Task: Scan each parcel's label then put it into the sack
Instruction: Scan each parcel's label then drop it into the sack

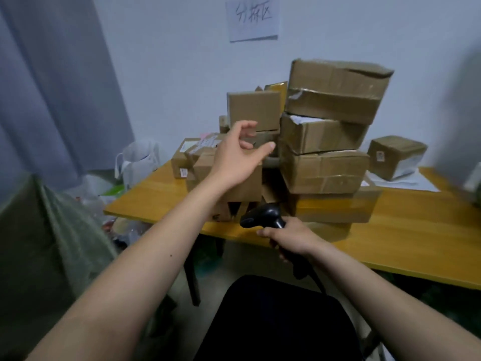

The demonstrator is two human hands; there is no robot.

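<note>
Now reaching with left hand [238, 152], fingers spread and empty — small square parcel [253, 110] just beyond, up on the pile on the table [416, 230]. Right hand [289, 237] lower, nearer the body, gripping scanner [263, 217]. Sack not identifiable.

Plain brown cardboard parcels [325, 131], some bearing white labels, are filling the middle of the view, sitting on a honey-yellow wooden table [406, 241]. A glossy black barcode scanner [263, 218] is showing at six o'clock from the pile, and a dull green sack [44, 246] is lying at nine o'clock. At twelve o'clock a white paper sign [253, 18] with grey handwriting is hanging on the pale wall, with a grey-blue curtain [57, 82] draping at ten o'clock.
</note>
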